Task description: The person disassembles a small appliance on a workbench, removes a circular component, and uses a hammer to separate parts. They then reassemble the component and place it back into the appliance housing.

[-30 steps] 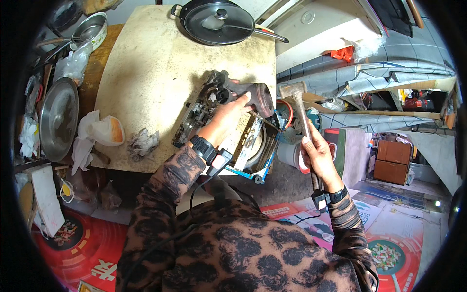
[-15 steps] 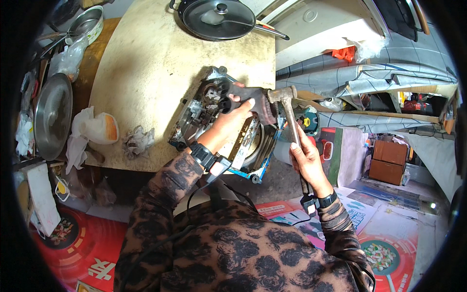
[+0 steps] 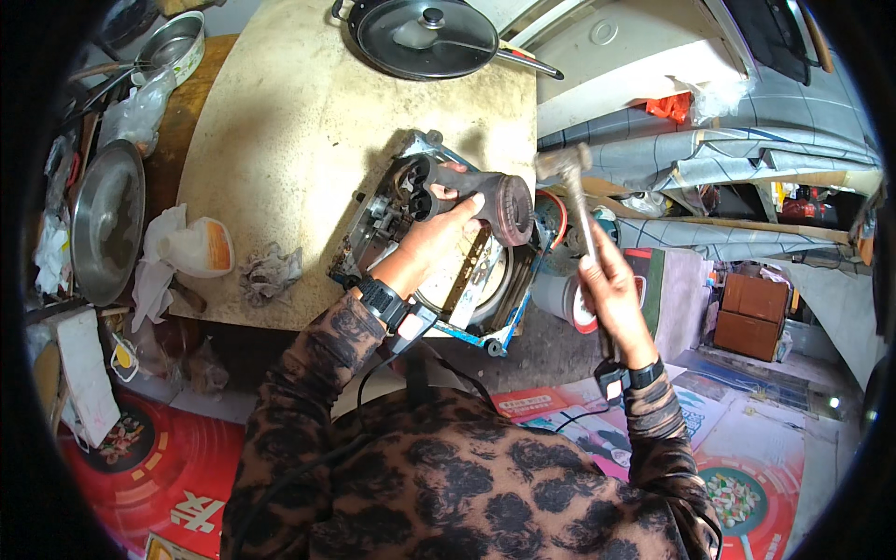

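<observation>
My left hand (image 3: 437, 237) is closed around a dark cast-metal gas burner piece (image 3: 478, 194), which has round tube openings at its left end and a ridged ring at its right end. I hold it above a grimy gas stove frame (image 3: 464, 301) with blue edges, its inside exposed. My right hand (image 3: 613, 287) grips the handle of a hammer (image 3: 574, 177). The hammer's head is up, slightly blurred, a short gap to the right of the ring. Parts of the stove are hidden under my left forearm and the burner piece.
A lidded black pan (image 3: 411, 42) stands at the table's (image 3: 280, 103) far edge. To the left are a crumpled rag (image 3: 271, 273), a white plastic jug (image 3: 201, 247) and a large metal lid (image 3: 108, 224). Right of the stove, below table height, is a whitish tub (image 3: 560, 297).
The hammer and my right hand have swung right, away from the burner piece; the hammer head overlapped its ring before. The burner piece has turned slightly, showing more of its ring face.
</observation>
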The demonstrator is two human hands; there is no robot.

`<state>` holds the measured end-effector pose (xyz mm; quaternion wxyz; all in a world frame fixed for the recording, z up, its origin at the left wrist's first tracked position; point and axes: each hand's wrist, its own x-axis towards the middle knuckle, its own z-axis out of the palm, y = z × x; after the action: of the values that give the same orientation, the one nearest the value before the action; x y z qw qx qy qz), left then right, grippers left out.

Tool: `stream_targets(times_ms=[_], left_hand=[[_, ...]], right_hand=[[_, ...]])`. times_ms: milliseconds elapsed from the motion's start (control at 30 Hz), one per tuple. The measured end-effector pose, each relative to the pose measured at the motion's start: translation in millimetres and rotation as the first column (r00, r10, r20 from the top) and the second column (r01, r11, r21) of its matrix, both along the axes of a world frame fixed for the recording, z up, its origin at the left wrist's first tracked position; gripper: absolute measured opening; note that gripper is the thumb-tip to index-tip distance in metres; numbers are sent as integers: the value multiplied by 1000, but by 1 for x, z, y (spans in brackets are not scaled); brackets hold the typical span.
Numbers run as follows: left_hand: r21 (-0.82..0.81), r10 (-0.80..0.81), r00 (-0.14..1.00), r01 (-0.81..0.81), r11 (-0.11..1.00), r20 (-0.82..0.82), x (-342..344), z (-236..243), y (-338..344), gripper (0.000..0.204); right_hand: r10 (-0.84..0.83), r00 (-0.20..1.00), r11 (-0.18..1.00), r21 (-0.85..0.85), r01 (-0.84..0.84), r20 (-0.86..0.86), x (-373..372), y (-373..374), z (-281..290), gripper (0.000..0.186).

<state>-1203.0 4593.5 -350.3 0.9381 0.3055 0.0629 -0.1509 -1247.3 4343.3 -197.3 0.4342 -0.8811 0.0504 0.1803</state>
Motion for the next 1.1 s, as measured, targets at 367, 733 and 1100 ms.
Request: stream_targets(times_ms=[367,733,1100], left_hand=[[-149,-37,997,26,989,-69,3,8,9,60],[-226,-72,958,8,974,-279,-5,18,15,25],[3,17,967,-17,1000,-254,15,34,-11,15]], right_hand=[[475,877,780,-493,-387,64,206,-58,-151,42],[404,913,914,0,-405,-64,254,-38,-238,50],[458,882,881,183,-435,-107,200,-24,-126,73]])
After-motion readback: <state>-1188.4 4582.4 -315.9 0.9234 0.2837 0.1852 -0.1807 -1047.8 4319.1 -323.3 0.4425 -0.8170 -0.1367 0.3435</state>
